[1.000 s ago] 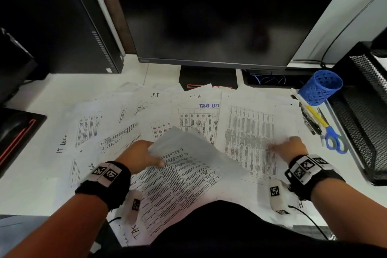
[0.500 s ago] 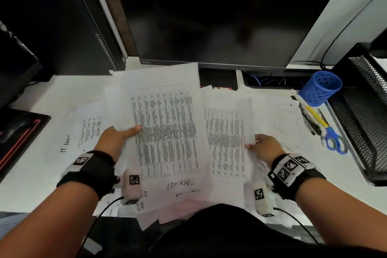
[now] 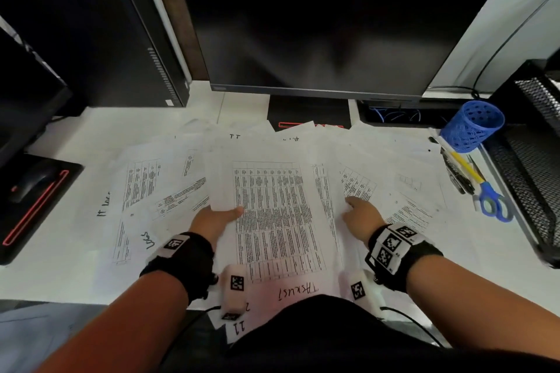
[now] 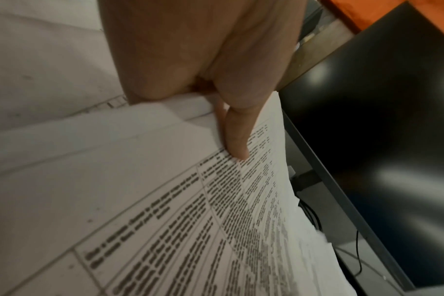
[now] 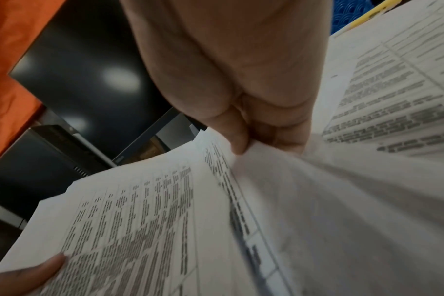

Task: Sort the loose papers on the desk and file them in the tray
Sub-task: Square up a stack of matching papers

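Several printed sheets (image 3: 169, 188) lie fanned over the white desk (image 3: 60, 269). My left hand (image 3: 216, 218) pinches the left edge of a table-printed sheet (image 3: 272, 215) (image 4: 190, 220), thumb on top. My right hand (image 3: 357, 212) (image 5: 241, 148) pinches the edge of a second sheet (image 3: 324, 191) (image 5: 317, 200) just right of the first, thumb against curled fingers. Both sheets are held over the pile in front of me. The black mesh tray (image 3: 533, 160) stands at the desk's right edge, apart from both hands.
A dark monitor (image 3: 318, 24) stands behind the papers, a computer tower (image 3: 91, 33) at the back left. A blue pen cup (image 3: 471, 126) lies tipped beside pens and blue-handled scissors (image 3: 494, 203) near the tray. A mouse on a black pad (image 3: 33, 191) sits left.
The left hand lifted a sheet off the pile, held it up, and has now lowered it toward the desk. The right hand picked up a second sheet and drew it in beside the first.
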`<action>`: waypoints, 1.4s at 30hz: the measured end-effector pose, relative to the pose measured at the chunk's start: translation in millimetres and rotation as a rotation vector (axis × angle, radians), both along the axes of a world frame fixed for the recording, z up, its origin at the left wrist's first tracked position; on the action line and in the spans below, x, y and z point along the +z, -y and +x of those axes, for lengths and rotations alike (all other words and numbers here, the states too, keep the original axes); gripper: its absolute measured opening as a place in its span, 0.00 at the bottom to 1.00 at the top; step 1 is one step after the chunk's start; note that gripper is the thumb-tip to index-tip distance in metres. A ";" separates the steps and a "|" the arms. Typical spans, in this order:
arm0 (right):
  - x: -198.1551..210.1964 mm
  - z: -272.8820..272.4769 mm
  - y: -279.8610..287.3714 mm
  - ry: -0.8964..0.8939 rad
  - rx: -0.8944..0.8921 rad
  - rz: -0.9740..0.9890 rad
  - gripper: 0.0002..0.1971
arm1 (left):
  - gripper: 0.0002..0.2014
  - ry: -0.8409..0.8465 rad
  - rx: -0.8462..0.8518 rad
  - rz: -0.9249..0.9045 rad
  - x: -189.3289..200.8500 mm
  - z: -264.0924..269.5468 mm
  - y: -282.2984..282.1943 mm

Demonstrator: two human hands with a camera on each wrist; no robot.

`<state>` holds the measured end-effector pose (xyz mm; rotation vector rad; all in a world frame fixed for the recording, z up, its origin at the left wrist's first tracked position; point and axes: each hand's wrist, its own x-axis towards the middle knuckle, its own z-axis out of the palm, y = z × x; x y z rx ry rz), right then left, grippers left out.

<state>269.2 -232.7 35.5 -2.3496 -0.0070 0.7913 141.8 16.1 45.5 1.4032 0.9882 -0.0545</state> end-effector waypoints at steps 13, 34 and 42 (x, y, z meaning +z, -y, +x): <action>6.3 -4.9 6.2 -0.129 -0.073 0.225 0.10 | 0.41 0.208 0.027 0.027 -13.5 -6.0 -1.7; 15.4 2.4 30.0 0.010 -0.266 0.395 0.22 | 0.28 -0.027 -0.824 0.442 0.1 27.8 -17.2; 14.7 4.0 31.5 0.006 -0.221 0.395 0.17 | 0.30 -0.297 -0.748 0.889 -21.5 36.1 -39.4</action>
